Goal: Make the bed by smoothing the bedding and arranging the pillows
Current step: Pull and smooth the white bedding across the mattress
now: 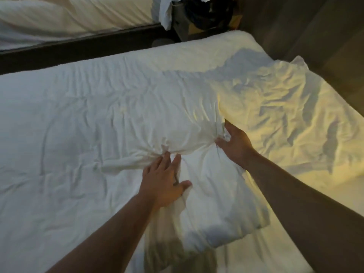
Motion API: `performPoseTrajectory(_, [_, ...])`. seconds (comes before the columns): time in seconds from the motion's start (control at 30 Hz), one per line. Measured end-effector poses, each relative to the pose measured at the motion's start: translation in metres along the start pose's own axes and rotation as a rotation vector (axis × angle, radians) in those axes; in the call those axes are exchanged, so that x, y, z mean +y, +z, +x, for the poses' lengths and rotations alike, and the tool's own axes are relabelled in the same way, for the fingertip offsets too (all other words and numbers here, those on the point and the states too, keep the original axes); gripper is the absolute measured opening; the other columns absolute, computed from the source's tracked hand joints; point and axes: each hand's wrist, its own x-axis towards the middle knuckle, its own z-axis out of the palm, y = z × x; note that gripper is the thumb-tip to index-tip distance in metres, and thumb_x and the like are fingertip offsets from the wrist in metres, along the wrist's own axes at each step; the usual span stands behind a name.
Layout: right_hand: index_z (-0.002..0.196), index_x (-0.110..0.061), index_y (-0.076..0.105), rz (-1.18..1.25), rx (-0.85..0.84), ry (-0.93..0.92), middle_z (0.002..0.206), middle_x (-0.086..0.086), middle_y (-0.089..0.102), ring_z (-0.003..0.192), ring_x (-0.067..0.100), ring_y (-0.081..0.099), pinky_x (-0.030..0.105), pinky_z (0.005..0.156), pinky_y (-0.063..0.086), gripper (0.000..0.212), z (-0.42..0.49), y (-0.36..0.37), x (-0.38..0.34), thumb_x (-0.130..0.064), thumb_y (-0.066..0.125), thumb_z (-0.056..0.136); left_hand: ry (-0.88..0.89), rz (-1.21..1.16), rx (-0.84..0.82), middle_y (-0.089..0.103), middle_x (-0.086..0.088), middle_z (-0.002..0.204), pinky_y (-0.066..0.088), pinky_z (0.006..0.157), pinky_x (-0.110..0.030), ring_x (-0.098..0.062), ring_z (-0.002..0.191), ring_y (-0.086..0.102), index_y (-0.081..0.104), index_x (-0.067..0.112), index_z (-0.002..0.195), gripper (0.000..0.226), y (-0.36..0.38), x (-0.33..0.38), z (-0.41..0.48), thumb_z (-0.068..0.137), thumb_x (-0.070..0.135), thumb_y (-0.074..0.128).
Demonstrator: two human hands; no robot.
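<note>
Fingers of the left hand lie straight, pressing flat on a soft white fabric pillow. The right hand pinches bunched pillow cloth between thumb and fingers. The pillow lies under and between both sets of fingers, on a wrinkled white bed sheet stretching beyond the fingertips.

text: none legible | bedding: plain white | view dim, possibly blurred

l hand & r hand on pillow.
</note>
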Motion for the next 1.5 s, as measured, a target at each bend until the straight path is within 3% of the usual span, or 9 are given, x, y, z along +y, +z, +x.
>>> performPoseTrajectory(0.23, [0.122, -0.02, 0.052, 0.237, -0.265, 0.397, 0.111, -0.003, 0.066, 0.094, 0.015, 0.064, 0.019, 0.068, 0.049, 0.067, -0.025, 0.007, 0.059, -0.062, 0.071, 0.073, 0.142, 0.268, 0.221, 0.061, -0.005, 0.105, 0.042, 0.083, -0.039, -0.032, 0.097, 0.058, 0.067, 0.025, 0.1, 0.023, -0.054, 0.049, 0.078, 0.081, 0.037, 0.059])
performPoseTrajectory(0.4, [0.153, -0.024, 0.004, 0.074, -0.516, 0.321, 0.158, 0.0, 0.021, 0.143, 0.022, 0.026, 0.033, 0.11, 0.027, 0.125, -0.035, 0.014, 0.072, -0.068, 0.075, 0.06, 0.642, 0.345, 0.249, 0.035, -0.005, 0.154, 0.033, 0.106, -0.042, -0.026, 0.142, 0.032, 0.045, 0.022, 0.141, 0.064, -0.09, 0.091, 0.156, 0.081, 0.0, 0.054])
performPoseTrajectory(0.57, [0.153, -0.027, 0.006, -0.167, -0.54, 0.213, 0.156, 0.002, 0.025, 0.14, 0.027, 0.033, 0.036, 0.109, 0.033, 0.1, -0.026, 0.025, 0.086, -0.05, 0.068, 0.079, 0.489, 0.791, -0.12, -0.004, 0.0, 0.163, 0.027, 0.111, -0.044, -0.029, 0.145, 0.022, -0.001, 0.033, 0.152, 0.116, -0.094, 0.106, 0.213, 0.069, 0.044, 0.08])
performPoseTrajectory(0.7, [0.152, -0.031, 0.007, -0.127, -0.524, 0.266, 0.157, -0.004, 0.024, 0.14, 0.025, 0.033, 0.033, 0.107, 0.032, 0.098, -0.029, 0.036, 0.098, -0.054, 0.066, 0.076, 0.361, 0.847, -0.264, 0.049, -0.005, 0.139, 0.045, 0.094, -0.044, -0.031, 0.124, 0.048, 0.032, 0.038, 0.141, 0.102, -0.076, 0.121, 0.225, 0.054, 0.062, 0.08])
performPoseTrajectory(0.83, [0.122, -0.03, 0.038, -0.173, -0.403, 0.297, 0.12, -0.003, 0.056, 0.113, 0.028, 0.055, 0.036, 0.092, 0.045, 0.073, -0.037, 0.037, 0.101, -0.07, 0.062, 0.066, 0.404, 0.831, -0.16, 0.056, 0.002, 0.121, 0.045, 0.088, -0.038, -0.026, 0.116, 0.052, 0.06, 0.029, 0.113, 0.072, -0.066, 0.109, 0.225, 0.052, 0.063, 0.077])
performPoseTrajectory(0.97, [0.134, -0.037, 0.028, -0.179, -0.384, 0.333, 0.132, 0.002, 0.055, 0.117, 0.03, 0.055, 0.037, 0.085, 0.043, 0.105, -0.042, 0.032, 0.09, -0.092, 0.051, 0.048, 0.311, 0.703, -0.18, 0.068, 0.001, 0.104, 0.043, 0.071, -0.033, -0.027, 0.099, 0.064, 0.065, 0.028, 0.102, 0.071, -0.083, 0.097, 0.232, 0.048, 0.075, 0.067])
performPoseTrajectory(1.07, [0.14, -0.038, 0.019, -0.1, -0.408, 0.351, 0.137, 0.002, 0.051, 0.119, 0.029, 0.053, 0.035, 0.082, 0.041, 0.117, -0.038, 0.03, 0.073, -0.092, 0.056, 0.043, 0.311, 0.684, -0.143, 0.068, -0.002, 0.102, 0.042, 0.069, -0.032, -0.027, 0.095, 0.064, 0.063, 0.028, 0.098, 0.057, -0.087, 0.091, 0.232, 0.06, 0.071, 0.059])
performPoseTrajectory(1.27, [0.093, -0.027, 0.059, 0.0, -0.253, 0.321, 0.086, -0.009, 0.061, 0.079, 0.015, 0.059, 0.026, 0.062, 0.043, 0.045, -0.031, 0.005, 0.074, -0.058, 0.072, 0.064, 0.313, 0.51, 0.031, 0.065, -0.005, 0.096, 0.043, 0.067, -0.032, -0.029, 0.092, 0.061, 0.061, 0.028, 0.089, 0.029, -0.102, 0.081, 0.223, 0.072, 0.051, 0.063])
performPoseTrajectory(1.5, [0.084, -0.032, 0.052, 0.047, -0.208, 0.209, 0.078, -0.013, 0.056, 0.072, 0.014, 0.056, 0.02, 0.05, 0.034, 0.038, 0.009, -0.059, 0.08, -0.059, 0.065, 0.061, 0.234, 0.476, 0.135, 0.06, -0.002, 0.085, 0.042, 0.061, -0.03, -0.026, 0.086, 0.058, 0.05, 0.029, 0.074, 0.014, -0.15, 0.13, 0.246, 0.073, 0.025, 0.064])
